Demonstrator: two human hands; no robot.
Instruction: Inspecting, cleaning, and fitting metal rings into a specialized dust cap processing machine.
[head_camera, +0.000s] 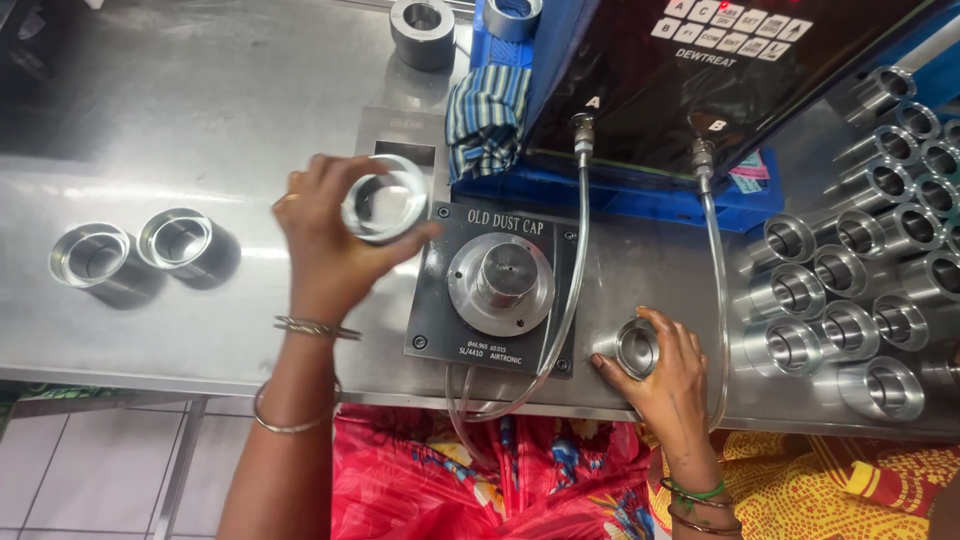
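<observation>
Machined metal ring (385, 208), bright and thin-walled, is held up in the person's left hand (335, 245), fingers closed around its rim, just to the left of and slightly above the gauge fixture (497, 285), a dark square plate with a raised, stepped steel plug at its centre. To the right of the fixture, the right hand (665, 375) is wrapped around a second metal sleeve (636, 347) lying on the steel table (200, 110), touching it on its side. Clear plastic tubes (572, 290) loop from a black control box (690, 70) behind the fixture down past its right edge. Farther right of the fixture, rows of identical polished sleeves (860, 250) lie packed together; well to its left, two more rings (135, 250) stand apart on the brushed, scuffed surface. A striped cloth (487, 115) hangs just behind the fixture. Judging from the grip, the smooth, slick ring could slip from the fingertips and strike the plug or plate, nicking a finished edge; a ring brought down tilted might bind on the plug. The tubes sit close enough to the right wrist that a careless sweep could snag them.
</observation>
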